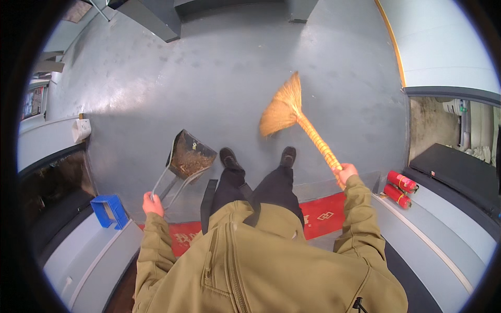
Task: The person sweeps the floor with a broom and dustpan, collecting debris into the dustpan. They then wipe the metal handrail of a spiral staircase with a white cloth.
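Observation:
My left hand [152, 204] grips the grey metal handle frame of a dark dustpan [181, 141], out to the left of my feet. Brown debris [191, 162] lies inside the pan, with a small yellowish scrap near its back wall. On the other side, my right hand [346, 174] is closed around the wrapped yellow handle of a straw broom [282, 105]. The broom's fanned bristles spread over the grey floor [227, 90], ahead and to the right of my shoes. Whether the bristle tips touch the floor I cannot tell.
Behind my shoes lies a red mat [323, 215] bearing writing. Two red fire extinguishers [402, 182] are on the right. A blue plastic crate [109, 211] sits at the left by the wall. Dark grey machine legs [156, 19] stand ahead; a white container [81, 130] is farther left.

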`<state>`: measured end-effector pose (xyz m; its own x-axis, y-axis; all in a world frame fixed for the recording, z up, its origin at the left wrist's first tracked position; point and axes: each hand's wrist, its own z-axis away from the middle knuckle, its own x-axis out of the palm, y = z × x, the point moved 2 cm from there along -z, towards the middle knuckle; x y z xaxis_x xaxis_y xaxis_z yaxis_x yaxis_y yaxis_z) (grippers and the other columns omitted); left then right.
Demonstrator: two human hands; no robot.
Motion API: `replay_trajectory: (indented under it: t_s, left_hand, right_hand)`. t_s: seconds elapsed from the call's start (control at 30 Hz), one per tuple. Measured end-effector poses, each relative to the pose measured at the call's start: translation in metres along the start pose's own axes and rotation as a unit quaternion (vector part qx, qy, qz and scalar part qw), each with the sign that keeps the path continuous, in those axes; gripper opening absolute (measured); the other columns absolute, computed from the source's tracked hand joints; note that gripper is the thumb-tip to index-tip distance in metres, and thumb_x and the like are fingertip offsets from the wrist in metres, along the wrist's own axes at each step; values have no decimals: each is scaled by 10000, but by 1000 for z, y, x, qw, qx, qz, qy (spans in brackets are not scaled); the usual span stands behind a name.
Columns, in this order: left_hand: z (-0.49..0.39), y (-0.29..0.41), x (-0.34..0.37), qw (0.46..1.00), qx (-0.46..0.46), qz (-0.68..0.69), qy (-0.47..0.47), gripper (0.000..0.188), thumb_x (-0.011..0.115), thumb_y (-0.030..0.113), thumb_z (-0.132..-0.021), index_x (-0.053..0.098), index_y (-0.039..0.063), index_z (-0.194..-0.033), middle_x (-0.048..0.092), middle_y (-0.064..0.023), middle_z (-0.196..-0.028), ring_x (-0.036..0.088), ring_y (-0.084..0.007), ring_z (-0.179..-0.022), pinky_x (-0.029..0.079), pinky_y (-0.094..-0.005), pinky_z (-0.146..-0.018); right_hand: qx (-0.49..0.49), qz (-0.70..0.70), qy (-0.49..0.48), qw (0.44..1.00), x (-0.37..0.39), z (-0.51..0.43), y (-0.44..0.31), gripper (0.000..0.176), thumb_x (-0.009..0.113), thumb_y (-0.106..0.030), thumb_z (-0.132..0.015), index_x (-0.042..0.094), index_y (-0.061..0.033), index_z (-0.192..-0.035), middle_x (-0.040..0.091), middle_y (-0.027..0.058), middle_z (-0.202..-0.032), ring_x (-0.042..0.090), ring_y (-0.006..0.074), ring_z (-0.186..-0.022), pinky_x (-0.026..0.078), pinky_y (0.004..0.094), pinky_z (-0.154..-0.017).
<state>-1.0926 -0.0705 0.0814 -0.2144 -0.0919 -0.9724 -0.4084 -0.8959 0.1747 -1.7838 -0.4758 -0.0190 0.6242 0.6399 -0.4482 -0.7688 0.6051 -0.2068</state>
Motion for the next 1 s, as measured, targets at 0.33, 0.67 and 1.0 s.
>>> replay_trajectory:
  t_s: [0.33, 0.67, 1.0]
  left_hand:
    - [19, -5, -45, 999, 10, 42, -12, 294, 618, 233, -945, 677, 29, -1147, 745, -228, -929, 728, -413, -886, 556, -486, -824]
    - [1, -31, -69, 999, 10, 47, -24, 268, 628, 213, -947, 683, 22, -1127, 746, -223, -943, 729, -412, -896, 564, -474, -829]
    - [-36, -2, -29, 997, -20, 23, -65, 328, 643, 271, -938, 683, 26, -1154, 747, -255, -1019, 720, -445, -986, 560, -498, -883]
  right_hand:
    - [-166, 399, 286, 855, -143, 47, -119, 428, 763, -280, -877, 652, -59, -1225, 760, 193, -1083, 721, 391, -1063, 572, 512, -929]
    - [-241, 492, 133, 826, 110, 11, -268, 300, 573, -221, -1011, 777, -103, -1196, 769, 125, -1206, 747, 303, -1100, 607, 432, -931]
    - [-204, 556, 88, 801, 45, 84, -197, 388, 592, -183, -996, 552, -73, -1366, 662, 224, -1234, 720, 365, -1085, 592, 494, -921]
